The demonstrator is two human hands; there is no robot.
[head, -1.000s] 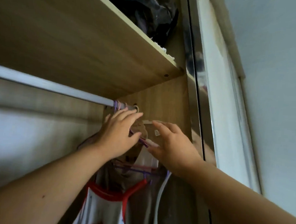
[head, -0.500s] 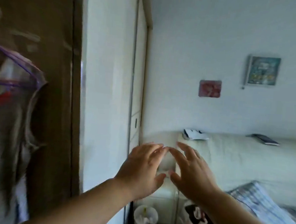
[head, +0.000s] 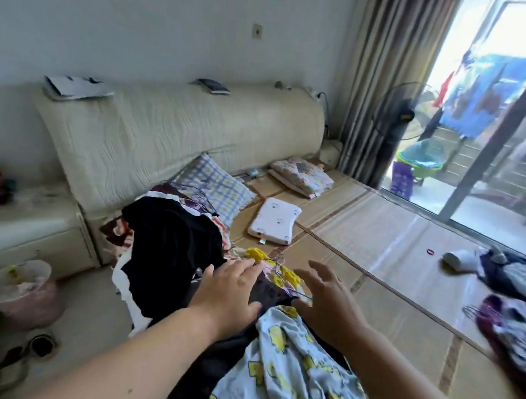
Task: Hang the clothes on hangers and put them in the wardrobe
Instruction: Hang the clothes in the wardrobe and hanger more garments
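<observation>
Moved: both hands gone from the wardrobe to the bed (head: pixel 391 255) | left hand (head: pixel 230 293) spread, empty | right hand (head: pixel 326 303) spread, empty | clothes (head: pixel 171 249) piled just beneath both hands and to their left

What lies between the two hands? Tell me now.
In the head view, a dark patterned garment with a thin wire hanger on it lies between the left hand and the right hand.
</observation>
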